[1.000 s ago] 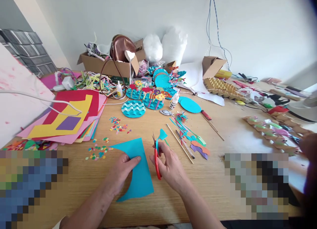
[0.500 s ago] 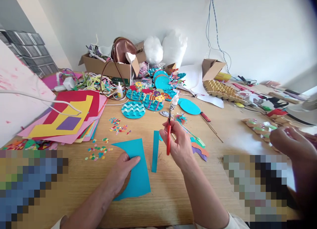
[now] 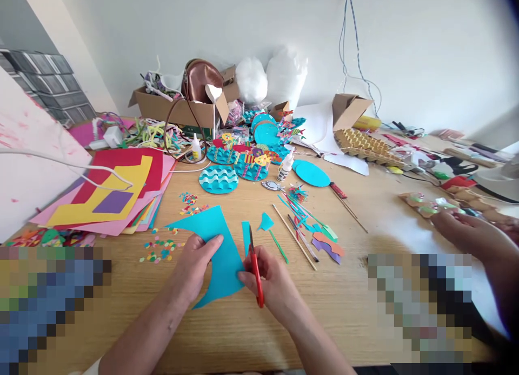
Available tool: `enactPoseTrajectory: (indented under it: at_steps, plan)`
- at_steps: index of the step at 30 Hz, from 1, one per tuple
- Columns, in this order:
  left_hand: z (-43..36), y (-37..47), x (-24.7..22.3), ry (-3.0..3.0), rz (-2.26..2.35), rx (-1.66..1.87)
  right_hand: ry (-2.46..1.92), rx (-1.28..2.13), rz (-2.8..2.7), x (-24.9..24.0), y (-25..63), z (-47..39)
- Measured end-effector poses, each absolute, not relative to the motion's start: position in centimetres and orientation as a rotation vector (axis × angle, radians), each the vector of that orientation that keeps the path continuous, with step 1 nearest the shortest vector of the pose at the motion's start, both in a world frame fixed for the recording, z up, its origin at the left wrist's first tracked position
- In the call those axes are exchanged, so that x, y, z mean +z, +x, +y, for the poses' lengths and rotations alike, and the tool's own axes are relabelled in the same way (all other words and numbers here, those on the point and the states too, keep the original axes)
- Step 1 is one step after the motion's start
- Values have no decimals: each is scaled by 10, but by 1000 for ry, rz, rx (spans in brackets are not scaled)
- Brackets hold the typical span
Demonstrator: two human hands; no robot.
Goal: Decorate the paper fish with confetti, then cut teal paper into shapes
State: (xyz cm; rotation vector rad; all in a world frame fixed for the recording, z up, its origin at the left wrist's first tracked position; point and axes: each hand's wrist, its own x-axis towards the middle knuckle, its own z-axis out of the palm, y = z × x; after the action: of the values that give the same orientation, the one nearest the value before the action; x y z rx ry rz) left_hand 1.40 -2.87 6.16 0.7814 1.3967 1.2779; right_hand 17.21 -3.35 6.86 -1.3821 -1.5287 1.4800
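My left hand (image 3: 198, 264) pinches a sheet of blue paper (image 3: 223, 261) that has a large curved cut-out on its left side. My right hand (image 3: 267, 275) holds red-handled scissors (image 3: 256, 277) with the blades pointing away from me, and its thumb and fingertips touch the sheet's right edge. A narrow blue paper strip (image 3: 245, 234) lies on the table just beyond, partly behind the scissors. Close by are a small blue paper scrap (image 3: 266, 222) and a green stick (image 3: 279, 246).
Wooden sticks (image 3: 294, 237), wavy paper pieces (image 3: 327, 248) and a glue bottle (image 3: 285, 166) lie ahead. Paper confetti (image 3: 162, 246) and stacked coloured paper (image 3: 109, 191) are at left. Blue decorated discs (image 3: 219, 179) stand farther back. Another person's hand (image 3: 466, 229) works at right.
My right hand with the scissors has come down and toward me to the sheet's right edge. My left hand has raised and tilted the blue paper slightly.
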Motion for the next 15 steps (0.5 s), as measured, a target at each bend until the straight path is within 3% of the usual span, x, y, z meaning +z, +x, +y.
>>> enactPoseTrajectory:
  at_steps: [9, 15]
  plan:
    - [-34, 16, 81, 1055, 1169, 976, -1219, 1488, -1289, 69, 165, -20]
    - [-27, 3, 82, 1149, 1308, 1048, -1308, 1360, -1582, 76, 177, -34]
